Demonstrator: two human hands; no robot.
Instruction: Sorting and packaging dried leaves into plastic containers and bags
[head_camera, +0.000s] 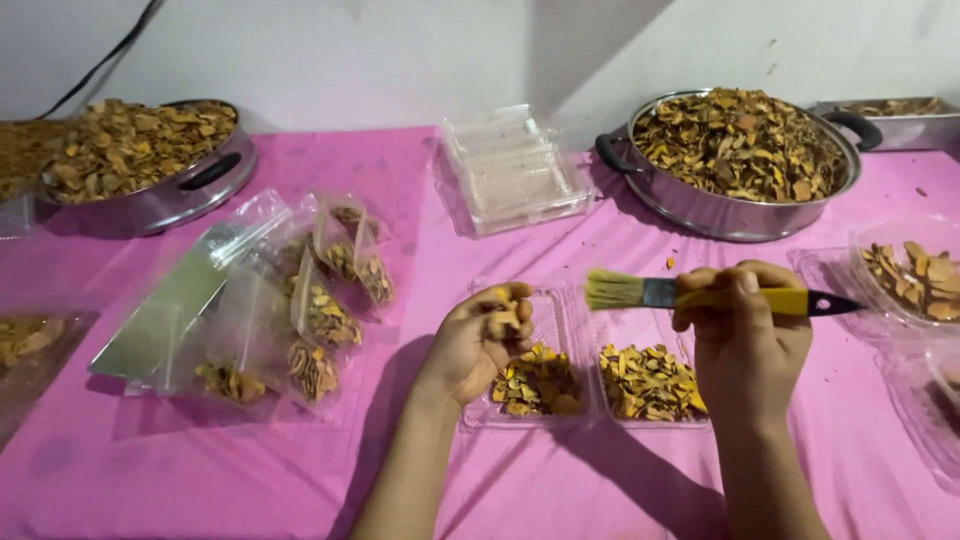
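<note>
Hands worked over a pink-covered table (620, 490). The left hand (478, 345) was curled nearly shut around a small clump of dried yellow-brown chips (503, 315), held just above a clear plastic clamshell tray (580, 345) whose two compartments held more chips. The right hand (745, 325) was closed in a fist on the yellow handle of a paintbrush (700, 295), its pale bristles pointing toward nine o'clock, near the clump but apart from it. At nine o'clock from the tray lay clear plastic pouches (320, 320) with chips inside, beside a flat silvery pack (165, 315). A stack of empty clear trays (515, 170) stood at twelve o'clock. Steel pans heaped with chips sat at ten o'clock (150, 160) and one o'clock (740, 150). Another clear container of chips (915, 280) lay at three o'clock, just beyond the brush's black tip.
</note>
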